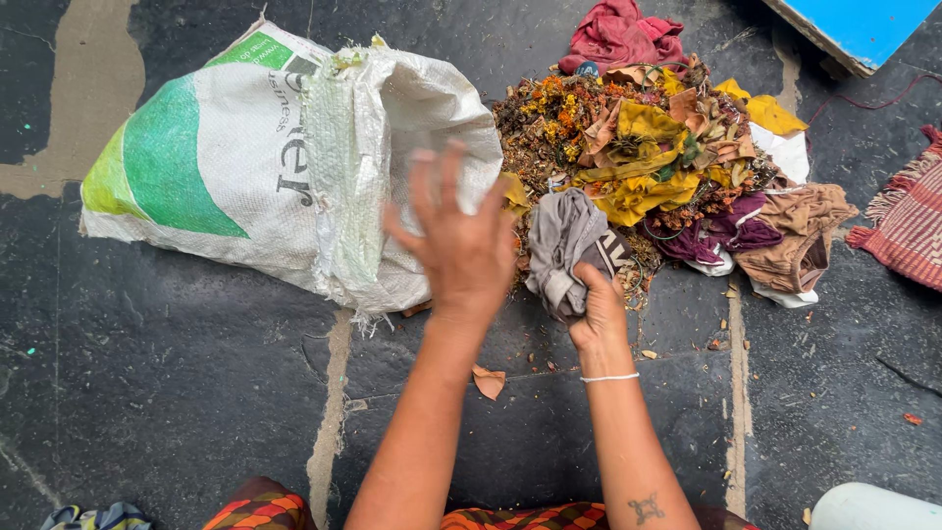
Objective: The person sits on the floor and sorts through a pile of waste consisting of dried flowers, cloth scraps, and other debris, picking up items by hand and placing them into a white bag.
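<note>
My right hand (597,312) grips a grey crumpled cloth (564,245) at the near edge of a heap of dried flowers, leaves and cloth scraps (638,147). My left hand (456,240) is raised with fingers spread, blurred, in front of the open mouth of a large white woven sack with green print (255,157). That hand holds nothing. The sack lies on its side on the dark stone floor, its mouth facing the heap.
A red cloth (623,34) lies behind the heap, brown and purple cloths (785,236) at its right. A red woven mat (908,221) is at the right edge, a blue board (854,29) top right, a white object (868,508) bottom right. A dry leaf (488,383) lies between my arms.
</note>
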